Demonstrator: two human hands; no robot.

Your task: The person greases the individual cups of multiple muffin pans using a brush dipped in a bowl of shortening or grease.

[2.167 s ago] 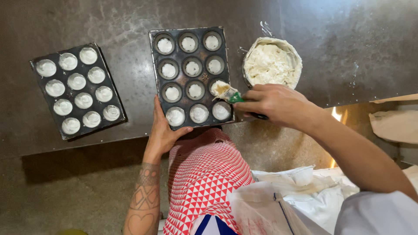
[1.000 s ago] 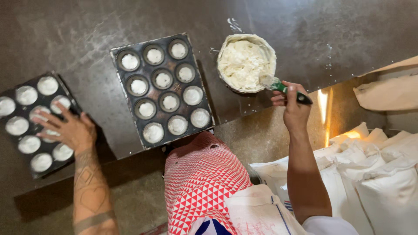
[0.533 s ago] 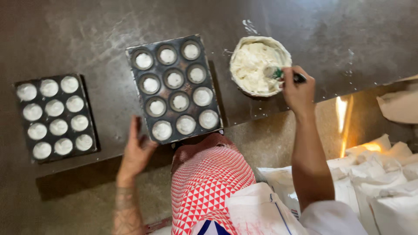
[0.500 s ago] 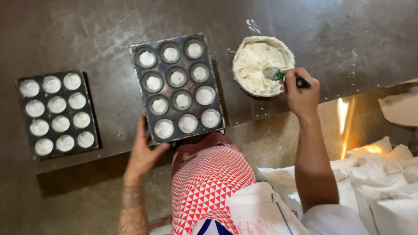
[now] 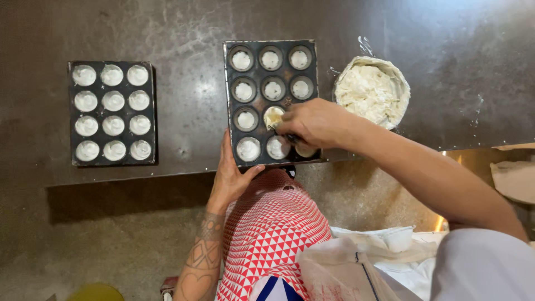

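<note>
R hand [image 5: 312, 122] grips spoon [image 5: 274, 118], mid frame; L hand [image 5: 231, 173] holds tray [image 5: 271, 100] edge. Tip batter slow, fill cup level.

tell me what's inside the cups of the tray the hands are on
Pale batter sits in the visible cups of the middle muffin tray. The right hand covers the cups at the tray's right side, so their fill cannot be seen.
</note>
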